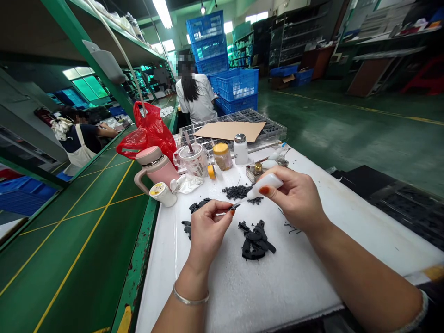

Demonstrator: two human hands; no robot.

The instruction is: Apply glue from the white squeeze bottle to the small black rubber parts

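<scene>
I have one head-worn camera, looking forward and down, close over the left hand (208, 231) and right hand (294, 199) at the near counter (305, 286); the green floor (347, 129) recedes far right.

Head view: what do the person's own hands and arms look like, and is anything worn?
Left hand and right hand are ungloved, forearms bare. A thin silver bangle circles the left wrist. Visible nails are painted orange-red. A pale sleeve edge shows near the right elbow.
</scene>
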